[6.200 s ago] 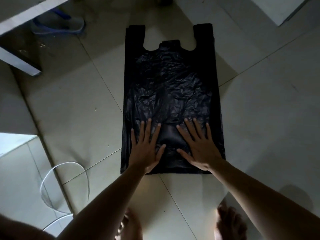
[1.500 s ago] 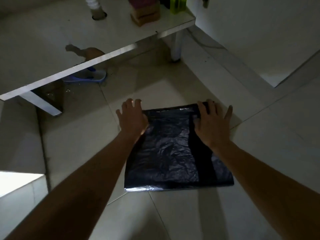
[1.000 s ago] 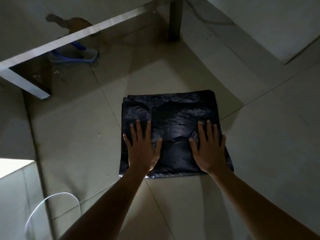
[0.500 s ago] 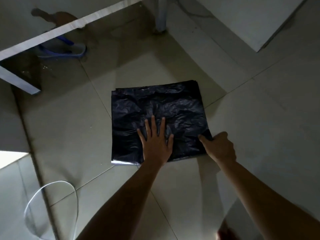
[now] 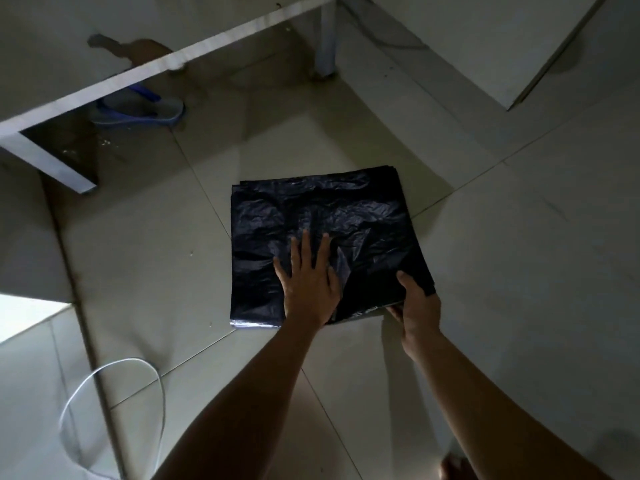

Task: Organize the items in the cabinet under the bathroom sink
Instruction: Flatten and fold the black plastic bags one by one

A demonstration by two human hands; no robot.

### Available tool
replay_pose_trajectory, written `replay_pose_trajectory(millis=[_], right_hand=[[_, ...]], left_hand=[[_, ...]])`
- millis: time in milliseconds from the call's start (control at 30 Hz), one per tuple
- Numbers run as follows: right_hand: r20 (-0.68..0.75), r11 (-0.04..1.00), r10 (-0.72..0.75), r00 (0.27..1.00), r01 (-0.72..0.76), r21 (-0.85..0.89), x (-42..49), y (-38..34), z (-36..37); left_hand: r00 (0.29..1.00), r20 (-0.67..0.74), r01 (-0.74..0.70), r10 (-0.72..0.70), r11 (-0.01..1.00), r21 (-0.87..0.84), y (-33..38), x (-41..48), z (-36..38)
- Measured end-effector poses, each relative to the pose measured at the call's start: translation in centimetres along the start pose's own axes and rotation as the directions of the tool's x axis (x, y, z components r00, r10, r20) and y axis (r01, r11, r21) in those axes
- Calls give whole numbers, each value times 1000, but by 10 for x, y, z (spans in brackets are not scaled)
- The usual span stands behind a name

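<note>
Head view, steeply down onto dim floor (image 5: 138, 244), seemingly close.

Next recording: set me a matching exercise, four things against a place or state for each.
1 left hand
2 right hand
3 sandal
4 cable

A under the shelf
B pinches a near corner of the bag
C looped at lower left
D flat on the bag

Pairs: 1-D, 2-B, 3-A, 4-C

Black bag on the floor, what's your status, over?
Left hand flat, pressing the black bag. Right hand pinching its near right corner. Bag folded, lying on floor tiles. Slipper and white cord lie well clear.
</note>
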State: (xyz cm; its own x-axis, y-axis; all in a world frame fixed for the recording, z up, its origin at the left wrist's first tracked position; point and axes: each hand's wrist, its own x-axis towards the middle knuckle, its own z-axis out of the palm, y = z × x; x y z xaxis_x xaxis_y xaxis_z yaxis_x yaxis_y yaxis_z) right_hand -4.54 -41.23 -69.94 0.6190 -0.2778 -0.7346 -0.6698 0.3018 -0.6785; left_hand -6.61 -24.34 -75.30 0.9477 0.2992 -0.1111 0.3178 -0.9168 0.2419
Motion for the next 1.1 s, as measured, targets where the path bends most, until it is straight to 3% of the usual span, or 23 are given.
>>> replay_pose_trajectory(millis=[100,233,400,567,667,733,833,933,1000,1100], right_hand=[[-108,995,-56,993,46,-89,-7,4,17],[-84,963,-220,972,202,-177,-25,-4,34],[90,879,-413,906,423,-222,-61,-4,53],[348,711,-595,725,676,-193,-81,11,65],[538,570,-639,550,808,-151,-86,25,78],[646,429,-621,444,882,-194,-90,39,91],[735,174,-524,430,899,-402,-99,60,108],[813,-183,-414,409,838,-515,-100,86,119],[844,-282,-310,437,806,-520,-97,103,124],[873,-329,-170,457,809,-487,-98,118,124]], left_hand=[[1000,12,-9,8,999,42,-11,-2,5],[999,29,-22,21,999,24,-12,-2,7],[998,46,-41,43,998,-41,-16,-1,3],[1000,-4,2,-1,1000,25,-38,4,-12],[992,75,-107,99,988,113,-66,9,-23],[980,70,-192,188,980,55,-88,17,-35],[960,-135,-249,245,968,-15,-133,29,-52],[962,-138,-221,234,969,108,-184,29,-63],[962,-93,-240,257,957,166,-207,27,-63],[964,-80,-237,253,957,166,-216,26,-66]])
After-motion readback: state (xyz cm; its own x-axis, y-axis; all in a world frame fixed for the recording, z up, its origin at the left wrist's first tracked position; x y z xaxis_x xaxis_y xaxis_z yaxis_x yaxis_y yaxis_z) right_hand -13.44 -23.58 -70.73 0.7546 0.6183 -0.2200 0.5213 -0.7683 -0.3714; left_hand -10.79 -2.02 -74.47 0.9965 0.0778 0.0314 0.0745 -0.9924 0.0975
